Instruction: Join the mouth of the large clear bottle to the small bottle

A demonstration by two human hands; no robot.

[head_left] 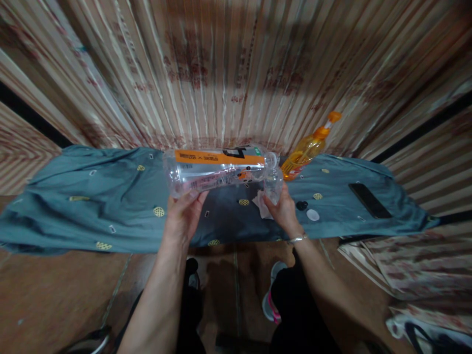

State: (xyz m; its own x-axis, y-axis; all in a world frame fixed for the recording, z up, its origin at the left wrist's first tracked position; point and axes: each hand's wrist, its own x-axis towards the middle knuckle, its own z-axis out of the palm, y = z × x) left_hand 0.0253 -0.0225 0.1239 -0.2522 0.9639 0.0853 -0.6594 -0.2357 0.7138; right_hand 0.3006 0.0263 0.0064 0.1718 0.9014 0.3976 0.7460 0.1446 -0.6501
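Note:
A large clear bottle with an orange and silver label [221, 167] lies tilted on its side above the cloth, its neck to the right. My left hand [186, 211] is closed round its base end from below. In my right hand [282, 209] is a small clear bottle [273, 183], its top against the large bottle's mouth. Whether liquid passes between them cannot be made out. Just beside my right hand, a crumpled white tissue [262, 204] rests on the cloth. Behind that hand stands an orange pump bottle [304, 153].
A blue-green patterned cloth [129, 196] covers the narrow table. On it, right of my hands, are a black cap [302, 205], a white round lid [312, 215] and a dark phone [369, 200]. A striped curtain [221, 73] hangs behind.

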